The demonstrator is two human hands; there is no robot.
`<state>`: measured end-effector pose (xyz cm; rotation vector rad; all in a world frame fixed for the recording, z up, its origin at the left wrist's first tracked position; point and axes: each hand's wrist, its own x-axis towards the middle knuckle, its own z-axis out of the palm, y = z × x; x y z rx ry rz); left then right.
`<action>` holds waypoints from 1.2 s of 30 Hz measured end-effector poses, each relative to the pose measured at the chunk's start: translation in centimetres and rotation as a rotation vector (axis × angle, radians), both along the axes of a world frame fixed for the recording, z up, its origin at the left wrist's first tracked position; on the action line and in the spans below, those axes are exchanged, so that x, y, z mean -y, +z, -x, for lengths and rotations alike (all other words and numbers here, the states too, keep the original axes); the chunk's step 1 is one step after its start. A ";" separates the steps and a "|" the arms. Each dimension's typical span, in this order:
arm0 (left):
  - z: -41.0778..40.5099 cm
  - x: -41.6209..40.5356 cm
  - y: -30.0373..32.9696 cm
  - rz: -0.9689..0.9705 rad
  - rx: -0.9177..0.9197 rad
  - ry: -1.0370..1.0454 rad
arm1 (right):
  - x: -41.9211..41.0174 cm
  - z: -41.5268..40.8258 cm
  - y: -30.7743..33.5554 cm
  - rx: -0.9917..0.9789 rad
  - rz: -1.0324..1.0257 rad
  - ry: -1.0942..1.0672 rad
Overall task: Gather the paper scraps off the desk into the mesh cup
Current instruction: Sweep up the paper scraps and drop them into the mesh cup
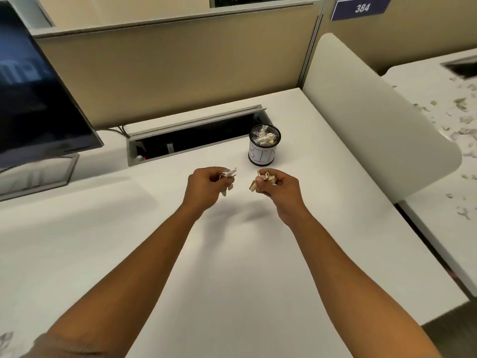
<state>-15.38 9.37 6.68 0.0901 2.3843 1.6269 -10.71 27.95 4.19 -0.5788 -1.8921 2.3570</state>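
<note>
Here, from the head view, two bare arms reach out over a smooth white desk [232, 254]. The left hand [204, 187] has its fingers curled round a small white crumpled paper scrap [228, 174]. The right hand [280, 188] has its fingers curled round a bunch of tan and white paper scraps [264, 178]. Both hands are up above the desk, close to each other but not touching, and their soft shadows fall on the top below them.

The small round black mesh cup [264, 147] stands upright on the desk just past the hands, a bit nearer the right hand. It has a white paper label round it with big hand-drawn letters (they look like "BIN"). The cup is full to the brim with more crumpled scraps, white and pale tan.

Left of the cup is a long open slot [191, 143] in the desk, dark inside, with its grey lid tipped up. A big flat dark monitor [33, 99] stands at the far left. A tan wall panel [167, 68] runs behind the desk, and a smooth white rounded divider [366, 120] stands at the right. Past it, another white desk [438, 104] has lots of little paper bits spread over it.
</note>
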 end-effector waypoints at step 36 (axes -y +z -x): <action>16.5 -17.3 -0.7 1.042 -0.344 -0.604 | -6.8 3.7 -0.9 -0.077 0.062 -0.169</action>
